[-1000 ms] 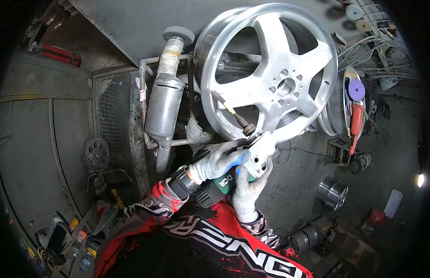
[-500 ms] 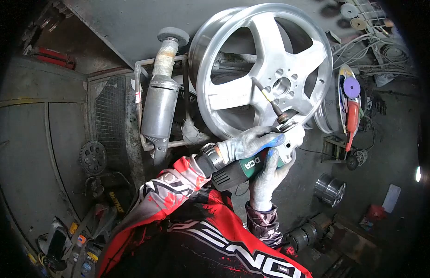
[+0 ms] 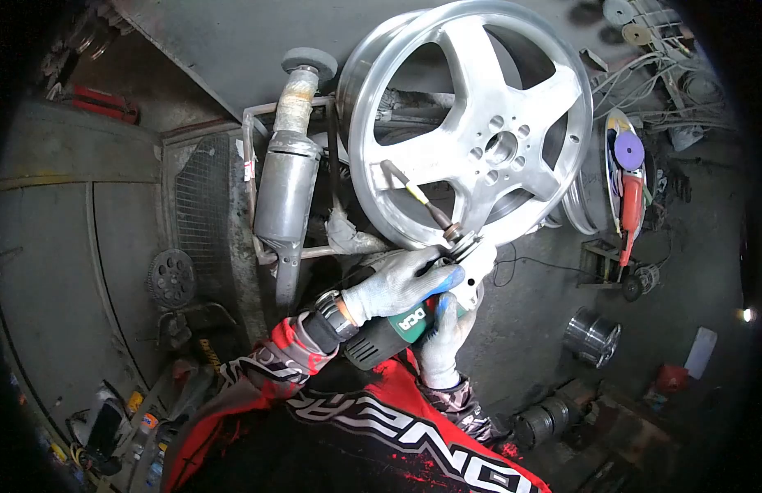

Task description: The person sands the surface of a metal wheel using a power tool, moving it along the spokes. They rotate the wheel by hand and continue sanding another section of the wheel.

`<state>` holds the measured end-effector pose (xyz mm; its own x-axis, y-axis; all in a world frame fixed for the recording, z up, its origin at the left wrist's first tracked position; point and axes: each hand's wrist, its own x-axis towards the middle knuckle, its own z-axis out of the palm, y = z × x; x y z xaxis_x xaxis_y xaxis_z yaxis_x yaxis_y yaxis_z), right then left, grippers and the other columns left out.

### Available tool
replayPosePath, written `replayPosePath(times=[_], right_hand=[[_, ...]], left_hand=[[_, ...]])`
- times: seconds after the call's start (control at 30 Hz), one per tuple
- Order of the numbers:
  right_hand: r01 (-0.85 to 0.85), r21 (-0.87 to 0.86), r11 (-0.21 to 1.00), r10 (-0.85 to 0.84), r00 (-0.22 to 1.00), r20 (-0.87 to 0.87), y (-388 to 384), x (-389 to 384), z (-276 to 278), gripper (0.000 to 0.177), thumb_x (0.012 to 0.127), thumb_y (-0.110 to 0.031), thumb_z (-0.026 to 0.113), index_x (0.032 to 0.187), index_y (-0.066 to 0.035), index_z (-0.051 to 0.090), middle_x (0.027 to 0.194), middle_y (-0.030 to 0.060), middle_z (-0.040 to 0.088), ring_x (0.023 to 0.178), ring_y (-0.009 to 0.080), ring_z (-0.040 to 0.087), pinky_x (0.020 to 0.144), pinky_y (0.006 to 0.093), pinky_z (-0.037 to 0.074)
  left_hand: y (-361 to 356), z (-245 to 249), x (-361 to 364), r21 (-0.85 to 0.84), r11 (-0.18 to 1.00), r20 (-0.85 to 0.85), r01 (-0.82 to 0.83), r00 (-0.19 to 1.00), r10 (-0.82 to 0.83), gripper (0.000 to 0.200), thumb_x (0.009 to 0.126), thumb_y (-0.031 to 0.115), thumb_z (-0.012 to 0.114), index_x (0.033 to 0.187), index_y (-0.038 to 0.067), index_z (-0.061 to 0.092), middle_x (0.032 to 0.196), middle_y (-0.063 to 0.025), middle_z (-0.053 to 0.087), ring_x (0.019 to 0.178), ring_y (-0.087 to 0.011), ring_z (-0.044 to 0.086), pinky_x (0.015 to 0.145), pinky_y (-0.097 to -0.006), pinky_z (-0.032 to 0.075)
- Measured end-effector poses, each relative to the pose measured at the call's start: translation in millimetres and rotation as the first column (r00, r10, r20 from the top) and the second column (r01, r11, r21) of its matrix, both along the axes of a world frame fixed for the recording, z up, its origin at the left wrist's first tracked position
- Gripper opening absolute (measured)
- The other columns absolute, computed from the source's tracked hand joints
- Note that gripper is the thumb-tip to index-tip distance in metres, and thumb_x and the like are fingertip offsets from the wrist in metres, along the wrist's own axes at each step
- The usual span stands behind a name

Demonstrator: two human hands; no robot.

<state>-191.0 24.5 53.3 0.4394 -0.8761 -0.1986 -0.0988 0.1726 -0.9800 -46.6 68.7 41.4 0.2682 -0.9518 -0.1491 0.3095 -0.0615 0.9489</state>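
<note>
My left hand (image 3: 397, 283), in a grey-white glove with blue on the thumb, wraps around the front of a green and black angle grinder (image 3: 409, 324). My right hand (image 3: 448, 341), gloved too, closes on the same grinder from the other side, near its light-coloured gear head. A long slim bit (image 3: 416, 193) sticks up from the head, and its tip overlaps the left spoke of a silver five-spoke alloy wheel (image 3: 500, 107). The wheel stands tilted in front of me, its face towards me.
Left of the wheel is a grey motor (image 3: 286, 189) with a round disc on top, beside a metal frame (image 3: 251, 197). An orange polisher with a purple pad (image 3: 628, 152) hangs at right. Another rim (image 3: 592, 337) lies on the floor, and cables (image 3: 656, 74) run at upper right.
Both hands and the grinder have moved left and down. The bit's tip has shifted from near the wheel's hub out along the left spoke.
</note>
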Motion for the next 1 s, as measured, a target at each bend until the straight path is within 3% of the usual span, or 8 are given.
replayPosePath(times=[0.13, 0.23, 0.5, 0.57, 0.7, 0.9, 0.97, 1.0], right_hand=[[0.042, 0.012, 0.999, -0.043, 0.999, 0.03, -23, -2, -10, 0.076, 0.094, -0.032, 0.066, 0.149, 0.002, 0.028, 0.137, 0.016, 0.049, 0.125, 0.0235, 0.049, 0.108, 0.0386, 0.038], [0.146, -0.02, 0.989, -0.143, 0.985, 0.098, -34, 23, 2, 0.041, 0.104, -0.029, 0.05, 0.135, -0.002, 0.05, 0.125, 0.0097, 0.06, 0.112, 0.0179, 0.06, 0.096, 0.0347, 0.049], [0.084, 0.013, 0.996, -0.085, 0.993, 0.082, -24, 15, -8, 0.069, 0.097, -0.024, 0.063, 0.15, 0.001, 0.026, 0.14, 0.017, 0.045, 0.127, 0.025, 0.047, 0.109, 0.0391, 0.037], [0.025, -0.079, 0.997, -0.028, 0.999, -0.038, -13, 14, -5, 0.072, 0.095, -0.025, 0.065, 0.149, 0.001, 0.025, 0.139, 0.0171, 0.045, 0.125, 0.0242, 0.047, 0.108, 0.0383, 0.037], [-0.03, -0.087, 0.996, 0.023, 0.996, -0.083, 6, 17, 3, 0.08, 0.087, -0.016, 0.072, 0.149, 0.001, 0.025, 0.137, 0.0171, 0.045, 0.125, 0.0232, 0.047, 0.108, 0.0382, 0.036], [-0.053, -0.136, 0.989, 0.039, 0.994, -0.105, -1, 26, 17, 0.079, 0.085, -0.014, 0.073, 0.148, 0.002, 0.027, 0.139, 0.0176, 0.044, 0.128, 0.0238, 0.044, 0.109, 0.0385, 0.035], [0.022, -0.19, 0.982, -0.045, 0.992, -0.115, -11, 26, 16, 0.081, 0.085, -0.014, 0.075, 0.149, 0.001, 0.026, 0.138, 0.018, 0.044, 0.126, 0.0244, 0.047, 0.109, 0.0395, 0.037], [0.06, -0.151, 0.987, -0.07, 0.996, -0.062, -14, 33, 24, 0.081, 0.087, -0.013, 0.074, 0.149, 0.001, 0.025, 0.138, 0.0181, 0.044, 0.125, 0.0244, 0.047, 0.108, 0.0395, 0.038]], left_hand=[[-28, -4, 4, -0.129, 0.992, 0.05, 0.008, 0.999, -0.001, 0.037, 0.102, 0.03, 0.053, 0.119, -0.002, 0.057, 0.11, -0.0209, 0.064, 0.104, -0.0293, 0.062, 0.091, -0.0387, 0.047], [-53, 2, 13, -0.072, 0.996, 0.138, 0.054, 0.989, -0.044, 0.04, 0.101, 0.038, 0.053, 0.112, -0.001, 0.059, 0.104, -0.0215, 0.066, 0.1, -0.0341, 0.065, 0.086, -0.0405, 0.048], [-35, -4, 12, -0.138, 0.99, 0.085, 0.012, 0.996, -0.001, 0.036, 0.102, 0.034, 0.053, 0.117, 0.003, 0.061, 0.108, -0.0183, 0.066, 0.1, -0.0328, 0.064, 0.087, -0.0394, 0.048], [-19, 1, 15, -0.041, 0.998, -0.02, 0.055, 0.998, -0.056, 0.039, 0.103, 0.031, 0.052, 0.127, 0.0, 0.057, 0.117, -0.0168, 0.063, 0.109, -0.0202, 0.059, 0.093, -0.0346, 0.046], [4, -14, 0, -0.054, 0.99, -0.122, -0.127, 0.985, 0.12, 0.047, 0.1, 0.041, 0.055, 0.123, 0.0, 0.058, 0.106, -0.0168, 0.067, 0.099, -0.0213, 0.063, 0.09, -0.0346, 0.048], [5, -4, 7, -0.134, 0.969, 0.081, -0.206, 0.973, 0.218, 0.051, 0.098, 0.043, 0.057, 0.126, 0.0, 0.057, 0.109, -0.0192, 0.066, 0.104, -0.0246, 0.064, 0.092, -0.0349, 0.048], [-13, -2, 15, -0.063, 0.998, -0.099, 0.003, 0.995, -0.009, 0.042, 0.1, 0.018, 0.056, 0.139, 0.004, 0.051, 0.134, -0.0214, 0.056, 0.122, -0.0341, 0.057, 0.104, -0.0414, 0.045], [-21, -32, 4, -0.426, 0.904, 0.473, -0.019, 0.847, 0.241, 0.04, 0.1, 0.015, 0.055, 0.138, 0.007, 0.051, 0.135, -0.0215, 0.054, 0.122, -0.0367, 0.056, 0.104, -0.0423, 0.045]])
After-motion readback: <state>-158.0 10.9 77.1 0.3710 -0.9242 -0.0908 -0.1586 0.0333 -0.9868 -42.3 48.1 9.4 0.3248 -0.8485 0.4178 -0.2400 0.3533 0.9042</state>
